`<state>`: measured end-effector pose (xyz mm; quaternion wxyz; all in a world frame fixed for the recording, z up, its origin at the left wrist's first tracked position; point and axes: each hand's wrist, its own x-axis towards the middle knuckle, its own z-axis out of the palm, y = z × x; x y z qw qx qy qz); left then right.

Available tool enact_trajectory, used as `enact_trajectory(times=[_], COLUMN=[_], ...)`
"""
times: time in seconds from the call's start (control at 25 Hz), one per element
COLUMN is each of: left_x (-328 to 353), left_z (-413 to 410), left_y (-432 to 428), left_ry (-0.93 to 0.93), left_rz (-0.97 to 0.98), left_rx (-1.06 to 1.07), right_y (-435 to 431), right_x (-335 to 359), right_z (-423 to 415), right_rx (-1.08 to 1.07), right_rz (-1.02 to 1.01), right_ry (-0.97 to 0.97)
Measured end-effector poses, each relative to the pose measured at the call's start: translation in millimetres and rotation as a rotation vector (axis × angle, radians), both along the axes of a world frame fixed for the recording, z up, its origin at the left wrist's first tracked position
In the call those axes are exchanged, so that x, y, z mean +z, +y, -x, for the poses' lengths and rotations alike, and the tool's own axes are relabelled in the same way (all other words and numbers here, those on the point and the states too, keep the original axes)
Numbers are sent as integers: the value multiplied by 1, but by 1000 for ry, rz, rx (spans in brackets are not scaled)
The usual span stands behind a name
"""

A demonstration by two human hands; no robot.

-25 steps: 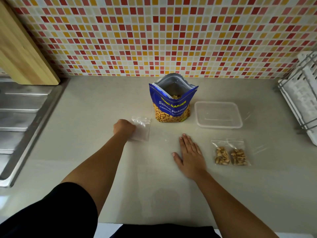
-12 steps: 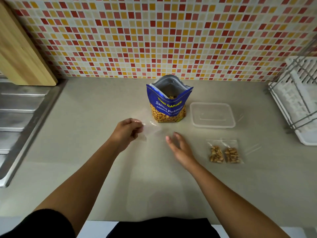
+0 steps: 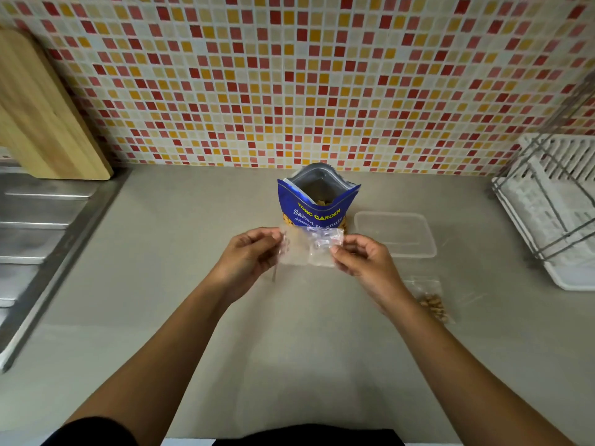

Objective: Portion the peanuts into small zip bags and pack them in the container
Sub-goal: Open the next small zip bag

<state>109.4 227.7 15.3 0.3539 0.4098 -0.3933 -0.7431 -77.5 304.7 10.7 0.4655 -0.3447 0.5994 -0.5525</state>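
Empty zip bag (image 3: 309, 247): clear, crumpled plastic, blurred – held up off the bench (image 3: 289, 365) between the two hands, in front of the lower half of the peanut pouch. I cannot tell whether it is one bag or several stuck together.

Left hand (image 3: 248, 255): fingers curled in, thumb and fingertips pinching the bag's left edge.

Right hand (image 3: 363, 262): fingers curled, thumb and forefinger pinching the bag's right edge. Both hands sit at about the same height, facing each other across the bag.

Peanut pouch (image 3: 317, 204): blue, upright, its top open, at the middle of the bench near the back edge, just beyond the hands.

Container (image 3: 396, 235): clear rectangular plastic tub, on the bench just right of the pouch and beyond the right hand.

Filled zip bag (image 3: 431, 300): peanuts inside, flat on the bench toward its right side, close by the right wrist – partly hidden behind it.

Back left corner: a wooden cutting board (image 3: 42, 123) leans against the tiled wall (image 3: 289, 75).

Left edge: a steel sink drainer (image 3: 35, 226).

Right edge: a white dish rack (image 3: 553, 204) with a wire frame.
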Motion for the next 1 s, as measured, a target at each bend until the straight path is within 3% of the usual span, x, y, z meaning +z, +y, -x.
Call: enact_trajectory(times=[0.16, 0.48, 0.72, 0.8, 0.88, 1.0], left_x=[13, 42, 45, 50, 55, 57], left_z=[16, 31, 35, 38, 39, 40], left_y=[2, -7, -7, -5, -4, -6], left_ry=[39, 340, 533, 503, 358, 49], left_rz=[-1, -69, -257, -314, -296, -67], left_rx=[-30, -175, -189, -180, -153, -96], right_y=[0, -8, -16, -15, -12, -8], right_x=[16, 46, 50, 48, 46, 48], right_z=[9, 16, 19, 22, 26, 30], right_rx=[-36, -59, 0, 1, -8, -32], right_rz=[31, 67, 0, -25, -41, -23], right_ry=[14, -251, -207, -203, -177, -96])
